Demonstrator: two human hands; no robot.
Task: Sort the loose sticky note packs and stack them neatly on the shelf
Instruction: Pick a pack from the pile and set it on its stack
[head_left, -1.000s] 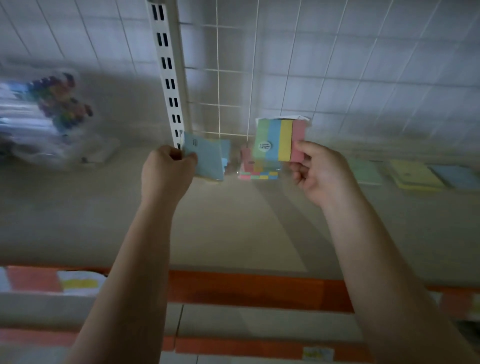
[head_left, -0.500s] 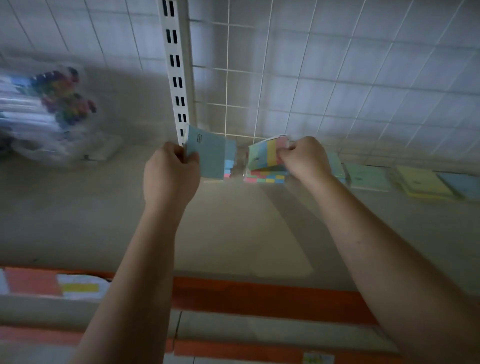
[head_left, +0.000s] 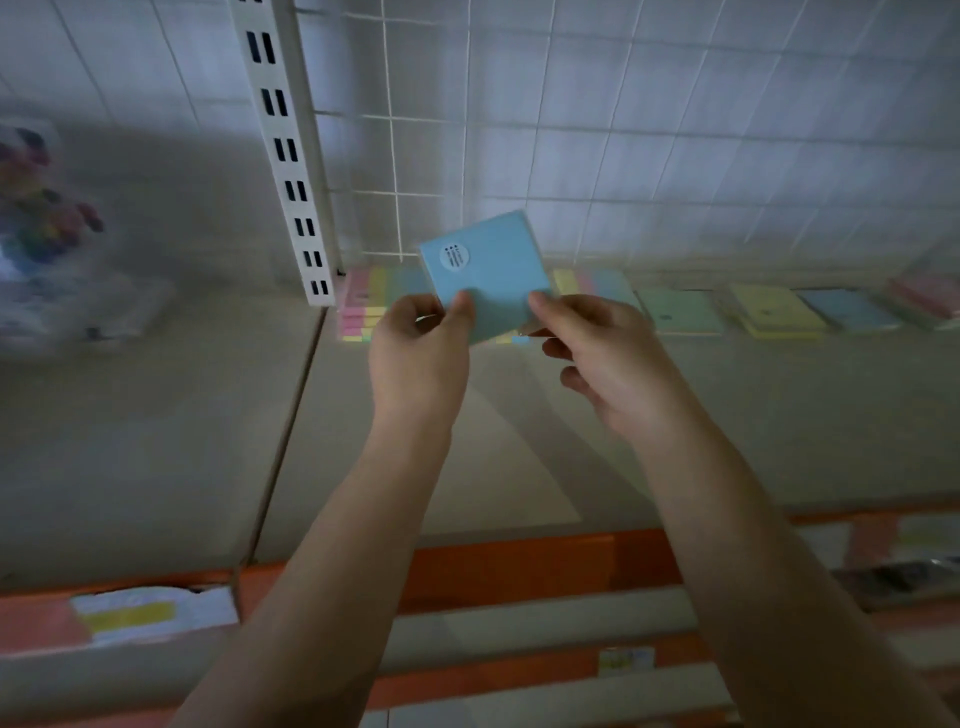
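Both hands (head_left: 511, 343) pinch the blue pack (head_left: 488, 275), seemingly upright, tilted left.

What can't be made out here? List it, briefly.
Head view only:
- Print on the round white sticker of the light blue sticky note pack: too small.
- Multicoloured striped pack stack behind: partly hidden by the pack and left hand.
- Clear bag of coloured items: blurred.
- Right hand palm side: turned away.
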